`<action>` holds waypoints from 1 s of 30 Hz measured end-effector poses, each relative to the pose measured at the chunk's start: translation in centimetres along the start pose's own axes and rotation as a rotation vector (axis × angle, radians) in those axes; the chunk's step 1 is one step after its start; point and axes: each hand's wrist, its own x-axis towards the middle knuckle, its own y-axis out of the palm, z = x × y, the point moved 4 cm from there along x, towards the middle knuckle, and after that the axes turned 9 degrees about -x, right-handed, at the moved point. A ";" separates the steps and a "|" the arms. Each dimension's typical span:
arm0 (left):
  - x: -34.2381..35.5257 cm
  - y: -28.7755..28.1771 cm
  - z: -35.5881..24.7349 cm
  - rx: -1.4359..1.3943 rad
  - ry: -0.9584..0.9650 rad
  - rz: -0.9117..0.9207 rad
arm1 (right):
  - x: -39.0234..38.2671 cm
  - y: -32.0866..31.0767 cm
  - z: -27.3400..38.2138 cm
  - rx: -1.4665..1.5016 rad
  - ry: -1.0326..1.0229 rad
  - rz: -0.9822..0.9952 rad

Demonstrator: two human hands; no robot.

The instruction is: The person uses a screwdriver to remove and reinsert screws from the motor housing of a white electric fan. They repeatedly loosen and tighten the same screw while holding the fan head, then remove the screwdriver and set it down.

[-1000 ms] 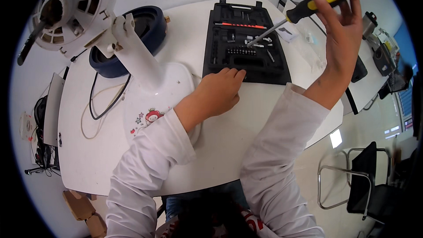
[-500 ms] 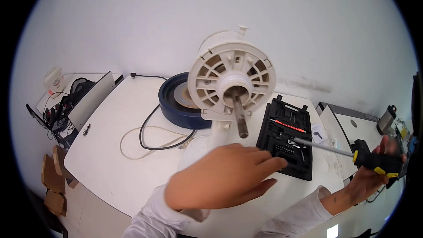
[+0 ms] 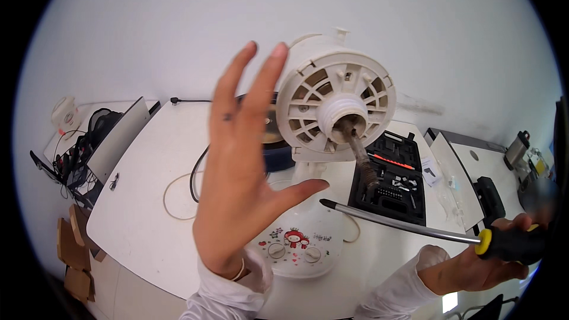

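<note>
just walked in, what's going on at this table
A person's right hand holds a black-and-yellow screwdriver, tip pointing left. Their open left hand is raised left of a white motor head; whether they touch is unclear. An open black tool case lies on the table.

White table (image 3: 148,219), rounded corner at left. White appliance base (image 3: 323,261) flat on it, near side, middle (two knobs, red cartoon print). Farther off, dark blue round part (image 3: 278,161), mostly hidden. Left: black cable (image 3: 193,182), looped pale cord (image 3: 165,201); black plug (image 3: 174,101) far left. Right: open black tool case (image 3: 358,192), white card (image 3: 428,172) and clear plastic (image 3: 451,202) just beyond.
</note>
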 end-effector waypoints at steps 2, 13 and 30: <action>0.1 1.1 0.9 -0.085 -0.051 0.047 | 0.6 1.1 -0.5 0.034 -0.032 0.099; 0.3 3.2 2.9 -0.373 -0.015 -0.020 | 0.9 2.6 -1.3 -0.006 -0.013 0.077; 0.3 3.4 2.9 -0.325 0.018 -0.080 | -0.5 0.9 -1.0 -0.516 -0.351 -0.601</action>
